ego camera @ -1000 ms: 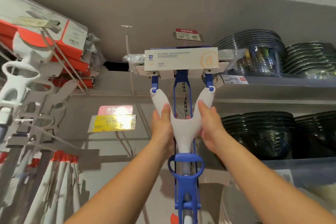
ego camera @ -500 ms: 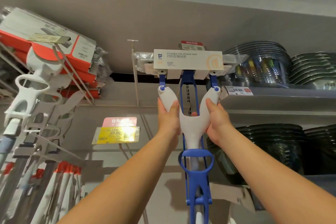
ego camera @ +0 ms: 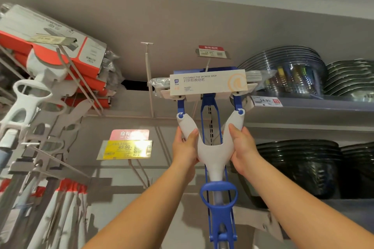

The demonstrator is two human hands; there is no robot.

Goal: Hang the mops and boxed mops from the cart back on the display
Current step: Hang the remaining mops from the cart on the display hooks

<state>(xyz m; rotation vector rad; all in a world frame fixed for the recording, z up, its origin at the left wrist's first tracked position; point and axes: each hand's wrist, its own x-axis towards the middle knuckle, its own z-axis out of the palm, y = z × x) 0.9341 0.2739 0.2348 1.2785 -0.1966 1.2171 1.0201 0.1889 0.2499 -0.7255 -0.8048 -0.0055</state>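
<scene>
Head view looks up at the display, where a person holds a foldable sponge mop (ego camera: 212, 153) high, with its head on top. The left hand (ego camera: 185, 147) has its fingers curled round the left arm of the white fork, and the right hand (ego camera: 242, 147) grasps the right arm in the same way, thumbs on the front. The mop's head, with its white label card (ego camera: 208, 82), sits just under a red and white price tag (ego camera: 210, 52), and a thin hook (ego camera: 206, 65) goes down behind the card. I cannot tell if the mop already hangs on this hook or only hovers before it. To do this step well, I think both hands should lift equally, so the head is level and the hanging hole meets the tip of the hook straight. Then it is good to push the mop back along the hook and lower it slowly, and to loosen the fingers only when the weight is felt on the hook. The clear plates (ego camera: 283, 70) stand just beside the head on the right, so the mop should not swing to that side.
</scene>
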